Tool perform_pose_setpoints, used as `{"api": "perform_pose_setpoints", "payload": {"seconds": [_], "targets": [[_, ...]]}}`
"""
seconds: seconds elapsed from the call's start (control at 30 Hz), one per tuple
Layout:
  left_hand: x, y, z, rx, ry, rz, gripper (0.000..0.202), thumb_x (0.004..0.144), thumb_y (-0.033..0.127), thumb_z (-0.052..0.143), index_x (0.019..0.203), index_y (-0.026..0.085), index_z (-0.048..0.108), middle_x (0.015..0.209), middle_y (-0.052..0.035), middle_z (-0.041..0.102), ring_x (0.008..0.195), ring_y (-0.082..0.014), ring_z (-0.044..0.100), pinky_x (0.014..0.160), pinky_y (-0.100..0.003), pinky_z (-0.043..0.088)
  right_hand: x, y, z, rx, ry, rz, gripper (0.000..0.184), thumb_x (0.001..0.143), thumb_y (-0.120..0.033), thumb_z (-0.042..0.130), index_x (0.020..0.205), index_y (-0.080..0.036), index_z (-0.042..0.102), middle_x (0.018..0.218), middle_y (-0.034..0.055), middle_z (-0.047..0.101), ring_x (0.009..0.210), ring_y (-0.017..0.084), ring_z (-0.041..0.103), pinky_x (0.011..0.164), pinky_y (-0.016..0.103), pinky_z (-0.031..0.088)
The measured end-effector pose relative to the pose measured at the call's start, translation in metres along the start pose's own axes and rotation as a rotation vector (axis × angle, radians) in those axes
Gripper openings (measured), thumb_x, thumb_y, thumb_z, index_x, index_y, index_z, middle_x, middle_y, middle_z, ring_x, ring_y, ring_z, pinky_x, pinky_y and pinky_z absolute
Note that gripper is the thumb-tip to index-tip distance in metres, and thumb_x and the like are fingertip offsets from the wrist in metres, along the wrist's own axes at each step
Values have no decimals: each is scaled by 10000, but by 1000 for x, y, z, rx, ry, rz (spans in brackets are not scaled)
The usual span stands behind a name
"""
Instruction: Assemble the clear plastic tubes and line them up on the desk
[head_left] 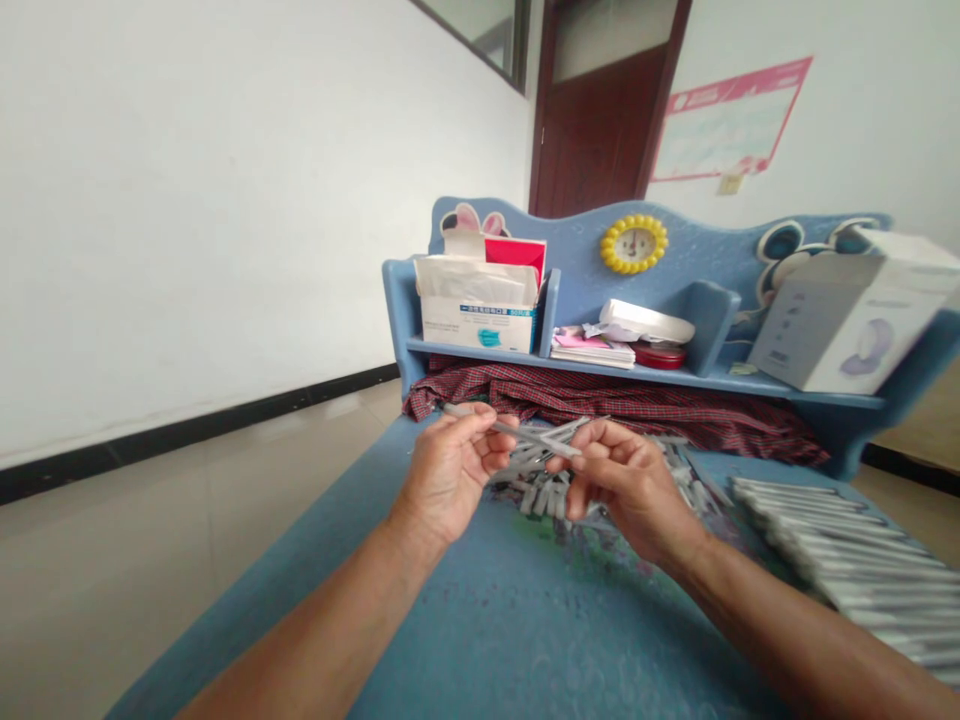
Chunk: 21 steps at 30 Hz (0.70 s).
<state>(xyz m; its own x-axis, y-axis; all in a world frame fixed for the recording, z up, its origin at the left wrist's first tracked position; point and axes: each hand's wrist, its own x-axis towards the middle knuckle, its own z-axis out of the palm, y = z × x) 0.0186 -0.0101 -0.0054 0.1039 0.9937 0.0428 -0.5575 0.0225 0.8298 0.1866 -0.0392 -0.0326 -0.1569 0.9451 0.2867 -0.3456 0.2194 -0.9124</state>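
Observation:
My left hand (450, 470) is closed around a thin grey pen-like stick (466, 414) that pokes out to the left above the fingers. My right hand (626, 485) pinches another grey stick (566, 432) whose tip crosses the first one between the two hands. Both hands hover just above a loose pile of small grey parts (536, 490) lying on the blue desk (480, 620).
A row of several grey sticks (847, 550) lies at the right of the desk. A red checked cloth (600, 400) is bunched under the blue shelf (675, 375), which carries a box of masks (480, 315), papers, a red tin and a white carton (847, 320).

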Motion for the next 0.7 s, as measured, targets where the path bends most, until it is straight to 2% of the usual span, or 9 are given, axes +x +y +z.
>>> {"api": "perform_pose_setpoints", "payload": {"seconds": [0.2, 0.3, 0.43, 0.57, 0.7], "targets": [[1, -3, -1, -3, -95, -44, 47, 775, 119, 552, 737, 116, 579, 686, -26, 668, 491, -72, 580, 448, -162, 476, 0, 2, 2, -222, 43, 9, 211, 682, -284, 675, 764, -151, 533, 579, -3, 633, 381, 114, 564, 378, 204, 431], [3, -5, -3, 8, -114, -47, 83, 800, 130, 539, 733, 101, 578, 688, -38, 662, 497, -75, 583, 453, -168, 489, -1, 5, 2, -316, 36, 2, 237, 718, -353, 640, 772, -139, 553, 570, 3, 625, 385, 113, 563, 385, 211, 437], [4, -12, -5, 55, -88, 1, 56, 801, 97, 529, 762, 92, 569, 713, -56, 664, 515, -92, 602, 465, -187, 510, -4, 11, 1, -397, 42, -47, 242, 756, -371, 599, 785, -135, 553, 599, 7, 626, 424, 117, 580, 417, 219, 448], [3, -17, -3, 59, -62, 25, 49, 801, 94, 527, 762, 92, 557, 715, -64, 667, 516, -99, 609, 474, -201, 525, -6, 14, 0, -459, 41, -115, 186, 791, -326, 568, 789, -143, 535, 545, -14, 590, 470, 137, 600, 459, 237, 462], [0, -19, 0, 68, -54, 22, 43, 797, 94, 531, 760, 94, 554, 707, -62, 668, 492, -90, 598, 459, -192, 518, -9, 15, -3, -561, 30, -169, 144, 813, -287, 542, 805, -144, 540, 576, 2, 600, 502, 144, 607, 484, 246, 464]]}}
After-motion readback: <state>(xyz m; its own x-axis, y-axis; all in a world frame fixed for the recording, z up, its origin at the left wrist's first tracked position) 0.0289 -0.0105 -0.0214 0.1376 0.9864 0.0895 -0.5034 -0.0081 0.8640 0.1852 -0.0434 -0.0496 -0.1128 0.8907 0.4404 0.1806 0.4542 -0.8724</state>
